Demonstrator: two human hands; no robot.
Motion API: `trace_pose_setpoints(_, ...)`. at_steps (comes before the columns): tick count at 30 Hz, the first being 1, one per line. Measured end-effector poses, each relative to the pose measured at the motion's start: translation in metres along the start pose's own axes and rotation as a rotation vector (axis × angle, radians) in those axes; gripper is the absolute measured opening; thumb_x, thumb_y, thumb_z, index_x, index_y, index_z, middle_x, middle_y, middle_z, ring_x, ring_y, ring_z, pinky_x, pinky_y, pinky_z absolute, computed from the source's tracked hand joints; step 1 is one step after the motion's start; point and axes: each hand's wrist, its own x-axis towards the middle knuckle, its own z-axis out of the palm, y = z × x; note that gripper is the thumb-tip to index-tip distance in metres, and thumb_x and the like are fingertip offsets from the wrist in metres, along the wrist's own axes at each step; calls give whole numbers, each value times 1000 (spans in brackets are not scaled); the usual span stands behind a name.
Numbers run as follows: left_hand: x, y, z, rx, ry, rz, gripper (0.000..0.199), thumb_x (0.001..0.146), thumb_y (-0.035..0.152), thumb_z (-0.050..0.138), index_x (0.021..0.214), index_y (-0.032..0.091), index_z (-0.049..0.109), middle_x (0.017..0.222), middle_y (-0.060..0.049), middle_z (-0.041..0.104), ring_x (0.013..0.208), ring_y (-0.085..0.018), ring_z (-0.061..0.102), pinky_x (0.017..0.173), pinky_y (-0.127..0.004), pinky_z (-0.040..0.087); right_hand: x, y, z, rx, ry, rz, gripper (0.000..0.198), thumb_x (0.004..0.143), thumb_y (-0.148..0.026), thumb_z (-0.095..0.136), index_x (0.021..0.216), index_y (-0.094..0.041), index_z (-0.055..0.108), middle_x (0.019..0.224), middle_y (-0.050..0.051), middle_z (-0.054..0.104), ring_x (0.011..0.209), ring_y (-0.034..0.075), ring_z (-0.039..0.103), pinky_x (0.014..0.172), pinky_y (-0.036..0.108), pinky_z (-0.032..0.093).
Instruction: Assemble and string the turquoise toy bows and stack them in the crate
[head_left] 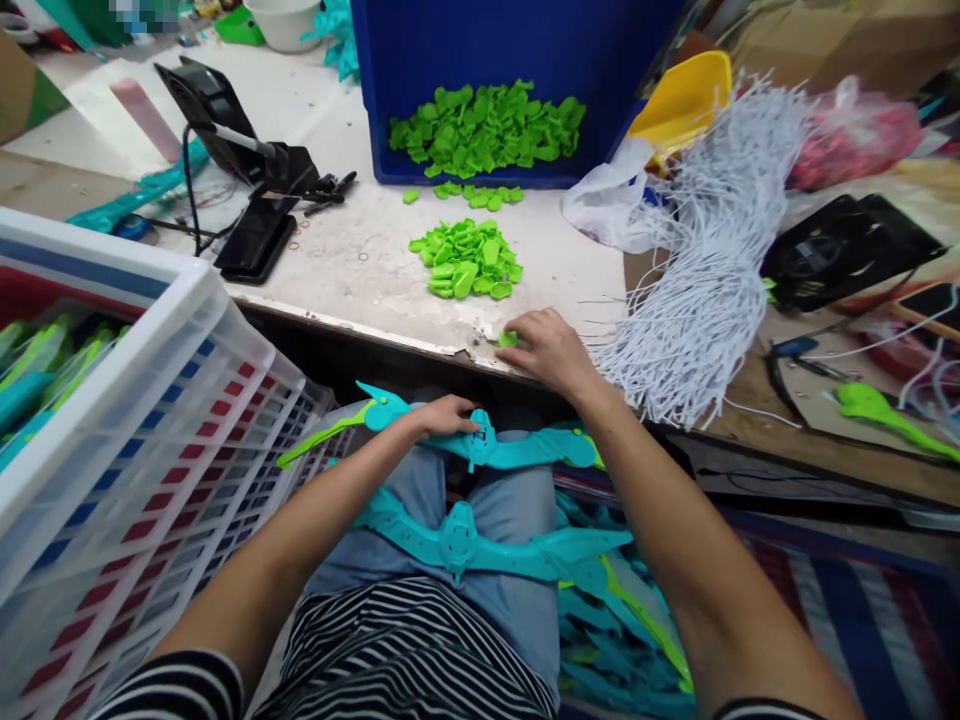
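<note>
My left hand (450,415) is closed on a turquoise plastic toy bow (517,448) with lime-green ends, held above my knees. Between the fingers of my right hand (546,345) is a small green plastic piece (508,340), at the front edge of the white table. A small heap of similar green pieces (469,258) lies just beyond that hand. Across my lap rests a second turquoise bow (495,553), nearer my body, with an oval block at its middle.
A blue bin (480,178) with many green pieces stands at the back. White strings (697,270) hang over the table at right. A white crate (172,460) is at my left. A phone (256,240) and a small black fan (206,110) sit at left.
</note>
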Motion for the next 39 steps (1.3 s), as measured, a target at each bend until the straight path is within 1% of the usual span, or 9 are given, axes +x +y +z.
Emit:
trace_pose_setpoints(4,-1,0,-4,-12,-10,-16,26,72,27,65,91,11,67,81,-1,65,74,-14,54,75,-27,45,-18,-9,1,-51,78,66,17,85,-31,59,94,-19,67,103,11,66,100,27,55,90,44,44)
trace_pose_setpoints(8,-2,4,-7,-14,-21,-54,27,77,29,62,96,11,67,75,0,64,67,-12,51,69,-24,43,-54,-35,4,79,191,38,20,89,-34,55,97,-19,66,105,11,67,101,25,57,91,42,46)
trace_pose_setpoints(13,-1,3,-6,-33,-7,-61,31,74,36,66,90,10,68,70,-1,63,67,-13,50,66,-24,42,-117,-65,41,179,13,-22,20,92,-31,51,99,-21,67,107,11,68,97,24,60,83,43,51)
trace_pose_setpoints(16,0,1,-5,-54,-14,-79,34,75,40,66,90,10,68,72,-1,63,67,-13,51,66,-24,41,-135,-67,61,146,11,24,23,93,-31,48,99,-22,68,109,10,68,99,25,58,83,45,52)
trace_pose_setpoints(24,-4,4,-3,-33,-55,-4,36,76,41,64,91,8,66,74,0,61,71,-13,50,67,-23,41,-133,-65,73,196,46,120,22,91,-33,51,99,-23,69,112,10,68,103,25,59,89,45,52)
trace_pose_setpoints(28,-4,5,3,17,-4,4,32,71,31,68,93,8,66,72,1,59,70,-12,50,62,-22,39,-134,-65,76,309,51,288,20,87,-36,57,98,-22,65,114,10,66,99,24,63,85,42,52)
trace_pose_setpoints(32,0,7,9,-3,37,-28,33,69,22,68,99,8,65,70,2,58,65,-11,49,59,-21,39,-126,-57,76,315,-135,503,55,76,-35,68,126,-22,49,105,9,67,83,22,66,72,36,53)
trace_pose_setpoints(35,2,9,11,21,52,-19,32,70,17,66,101,8,65,70,1,58,63,-11,50,60,-22,42,-122,-55,77,219,-242,491,63,76,-33,68,132,-20,46,103,10,68,85,23,64,74,36,51)
trace_pose_setpoints(39,-6,13,14,237,124,52,37,75,19,64,110,7,60,86,-6,64,78,-18,59,71,-28,49,-118,-58,68,100,-212,356,49,80,-33,64,125,-18,54,108,13,67,94,26,63,80,39,50)
